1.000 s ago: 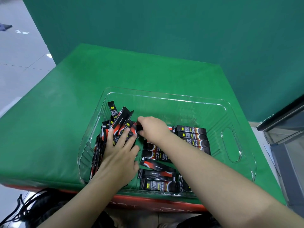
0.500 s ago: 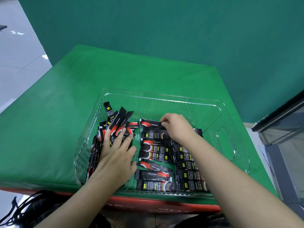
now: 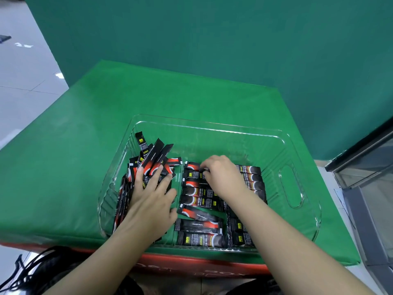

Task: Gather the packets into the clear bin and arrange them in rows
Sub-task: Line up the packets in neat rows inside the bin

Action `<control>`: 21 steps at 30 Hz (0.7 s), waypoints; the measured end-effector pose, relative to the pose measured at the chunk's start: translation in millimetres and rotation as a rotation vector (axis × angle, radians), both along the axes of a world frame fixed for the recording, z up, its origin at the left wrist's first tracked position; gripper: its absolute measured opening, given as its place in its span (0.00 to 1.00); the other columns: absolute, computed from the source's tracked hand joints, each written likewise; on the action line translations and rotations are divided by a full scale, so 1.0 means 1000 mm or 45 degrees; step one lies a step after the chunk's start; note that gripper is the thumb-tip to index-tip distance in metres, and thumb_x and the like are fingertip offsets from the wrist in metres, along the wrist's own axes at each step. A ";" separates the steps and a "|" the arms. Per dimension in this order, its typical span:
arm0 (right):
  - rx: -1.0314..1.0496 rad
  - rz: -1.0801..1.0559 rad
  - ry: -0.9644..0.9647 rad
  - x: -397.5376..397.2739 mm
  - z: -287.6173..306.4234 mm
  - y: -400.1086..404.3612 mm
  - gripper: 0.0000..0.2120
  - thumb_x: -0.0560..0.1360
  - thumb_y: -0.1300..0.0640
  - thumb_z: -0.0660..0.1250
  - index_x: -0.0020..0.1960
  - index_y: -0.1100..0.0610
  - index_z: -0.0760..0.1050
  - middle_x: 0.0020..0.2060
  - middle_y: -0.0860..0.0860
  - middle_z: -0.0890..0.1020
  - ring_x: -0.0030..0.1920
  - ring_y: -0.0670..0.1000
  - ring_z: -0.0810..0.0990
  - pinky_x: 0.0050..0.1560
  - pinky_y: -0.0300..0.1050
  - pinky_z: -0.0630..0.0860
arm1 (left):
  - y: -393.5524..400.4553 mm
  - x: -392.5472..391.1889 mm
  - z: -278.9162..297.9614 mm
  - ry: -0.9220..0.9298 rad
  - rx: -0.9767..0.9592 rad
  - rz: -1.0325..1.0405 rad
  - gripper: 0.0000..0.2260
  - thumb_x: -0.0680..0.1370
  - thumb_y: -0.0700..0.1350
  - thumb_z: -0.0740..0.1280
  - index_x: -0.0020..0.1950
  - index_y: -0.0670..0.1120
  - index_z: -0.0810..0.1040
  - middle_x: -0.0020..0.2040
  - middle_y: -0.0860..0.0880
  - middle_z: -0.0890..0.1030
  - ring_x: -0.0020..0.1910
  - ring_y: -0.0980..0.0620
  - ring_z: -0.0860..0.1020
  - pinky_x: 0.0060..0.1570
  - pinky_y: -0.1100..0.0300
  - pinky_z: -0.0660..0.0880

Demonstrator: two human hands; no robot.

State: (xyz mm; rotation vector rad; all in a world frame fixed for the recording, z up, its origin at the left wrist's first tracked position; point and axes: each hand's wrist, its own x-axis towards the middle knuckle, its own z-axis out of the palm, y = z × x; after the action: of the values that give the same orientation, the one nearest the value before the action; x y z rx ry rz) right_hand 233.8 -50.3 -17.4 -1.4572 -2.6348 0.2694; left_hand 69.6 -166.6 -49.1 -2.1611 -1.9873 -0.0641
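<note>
**Topping the middle row**

Setting a black-and-red stick packet [image 3: 192, 166] at the far end of the middle row inside the clear plastic bin [image 3: 297, 220], the right hand [image 3: 223, 175] has shifted from the loose heap [image 3: 153, 160], fingertips pinching it. The left hand [image 3: 152, 196] stays spread flat on that heap, so more sorting remains.

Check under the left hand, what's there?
The left hand rests flat on a loose pile of packets at the clear bin's left side. Packets directly beneath the palm are hidden.

Two bare forearms, no sleeves in view, left hand [image 3: 148, 201] and right hand [image 3: 223, 177] without gloves, rings or watch, short plain nails (where visible), wrists unadorned, clothing past the forearms out of frame
</note>
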 end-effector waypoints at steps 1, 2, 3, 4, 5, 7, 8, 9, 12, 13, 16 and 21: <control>-0.020 0.009 -0.042 0.001 -0.001 0.000 0.14 0.78 0.60 0.61 0.62 0.54 0.76 0.58 0.52 0.79 0.58 0.55 0.72 0.59 0.49 0.70 | 0.000 0.000 0.000 -0.004 0.001 -0.002 0.14 0.63 0.57 0.65 0.40 0.51 0.83 0.57 0.44 0.82 0.64 0.40 0.75 0.68 0.37 0.43; -0.035 0.017 -0.064 0.003 0.000 0.000 0.14 0.78 0.59 0.62 0.62 0.53 0.76 0.59 0.50 0.79 0.58 0.55 0.72 0.59 0.49 0.70 | 0.001 0.000 0.000 -0.006 0.003 -0.005 0.14 0.63 0.57 0.65 0.40 0.50 0.83 0.57 0.44 0.82 0.64 0.40 0.75 0.68 0.37 0.43; -0.046 0.032 -0.065 0.004 0.001 -0.001 0.14 0.78 0.58 0.63 0.62 0.52 0.76 0.58 0.49 0.79 0.58 0.54 0.72 0.59 0.49 0.70 | 0.001 0.000 0.001 -0.006 0.006 -0.007 0.14 0.63 0.57 0.65 0.39 0.50 0.83 0.57 0.44 0.82 0.64 0.40 0.75 0.68 0.37 0.44; -0.055 0.060 -0.057 0.006 0.005 -0.003 0.13 0.77 0.56 0.64 0.61 0.51 0.77 0.57 0.48 0.80 0.57 0.53 0.72 0.58 0.48 0.70 | 0.001 0.000 0.001 -0.006 0.009 -0.008 0.14 0.63 0.56 0.65 0.39 0.50 0.83 0.57 0.44 0.82 0.63 0.40 0.75 0.68 0.37 0.44; -0.079 0.101 -0.058 0.007 0.009 -0.005 0.11 0.76 0.53 0.66 0.58 0.51 0.78 0.55 0.47 0.81 0.56 0.51 0.71 0.58 0.48 0.69 | 0.001 0.001 0.001 -0.005 0.007 -0.005 0.13 0.63 0.56 0.65 0.39 0.50 0.83 0.57 0.44 0.82 0.63 0.40 0.75 0.68 0.37 0.44; -0.179 0.175 -0.094 0.012 0.017 -0.014 0.08 0.74 0.49 0.68 0.52 0.50 0.80 0.51 0.45 0.81 0.55 0.49 0.70 0.58 0.46 0.67 | 0.000 0.001 0.001 -0.002 -0.007 -0.003 0.13 0.63 0.57 0.64 0.39 0.51 0.83 0.57 0.45 0.82 0.64 0.40 0.75 0.68 0.36 0.44; -0.230 0.198 -0.122 0.015 0.020 -0.019 0.09 0.73 0.48 0.69 0.50 0.50 0.80 0.50 0.44 0.81 0.55 0.48 0.70 0.57 0.46 0.66 | 0.000 0.001 0.001 0.003 -0.013 -0.004 0.14 0.64 0.57 0.64 0.40 0.51 0.83 0.58 0.45 0.82 0.64 0.41 0.75 0.68 0.36 0.44; -0.263 0.215 -0.154 0.019 0.021 -0.024 0.09 0.73 0.47 0.69 0.50 0.49 0.80 0.50 0.44 0.81 0.55 0.47 0.69 0.57 0.46 0.65 | 0.000 0.001 0.000 0.009 -0.017 -0.003 0.14 0.64 0.57 0.64 0.41 0.52 0.83 0.58 0.45 0.81 0.64 0.41 0.75 0.68 0.36 0.43; -0.255 0.254 -0.248 0.026 0.018 -0.035 0.12 0.72 0.45 0.69 0.53 0.49 0.79 0.52 0.45 0.80 0.55 0.48 0.69 0.55 0.46 0.64 | 0.001 0.000 0.000 0.020 -0.029 0.000 0.14 0.64 0.57 0.64 0.41 0.52 0.83 0.58 0.45 0.81 0.64 0.41 0.75 0.69 0.37 0.43; -0.239 0.266 -0.265 0.027 0.016 -0.038 0.13 0.72 0.45 0.69 0.54 0.49 0.78 0.52 0.46 0.79 0.56 0.49 0.69 0.55 0.46 0.64 | 0.001 0.000 0.000 0.028 -0.032 0.002 0.14 0.64 0.57 0.64 0.42 0.52 0.83 0.58 0.45 0.81 0.64 0.41 0.75 0.69 0.37 0.42; -0.207 0.317 -0.263 0.027 0.011 -0.046 0.14 0.73 0.44 0.68 0.54 0.50 0.78 0.52 0.46 0.79 0.56 0.50 0.70 0.54 0.46 0.65 | 0.001 -0.001 0.000 0.051 -0.052 0.009 0.15 0.65 0.58 0.65 0.43 0.52 0.83 0.59 0.45 0.81 0.65 0.41 0.74 0.69 0.37 0.41; -0.140 0.383 -0.304 0.022 0.007 -0.054 0.14 0.74 0.45 0.67 0.56 0.52 0.78 0.52 0.49 0.79 0.56 0.51 0.70 0.52 0.47 0.65 | 0.001 0.000 0.000 0.059 -0.074 0.014 0.15 0.65 0.58 0.66 0.45 0.52 0.83 0.61 0.45 0.80 0.66 0.41 0.73 0.69 0.37 0.41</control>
State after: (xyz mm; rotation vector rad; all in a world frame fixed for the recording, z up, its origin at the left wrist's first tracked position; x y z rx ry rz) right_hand 255.4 -103.8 -9.9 -1.1817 -3.0799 0.2876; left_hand 69.5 -165.5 -48.9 -2.1661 -1.9990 0.0453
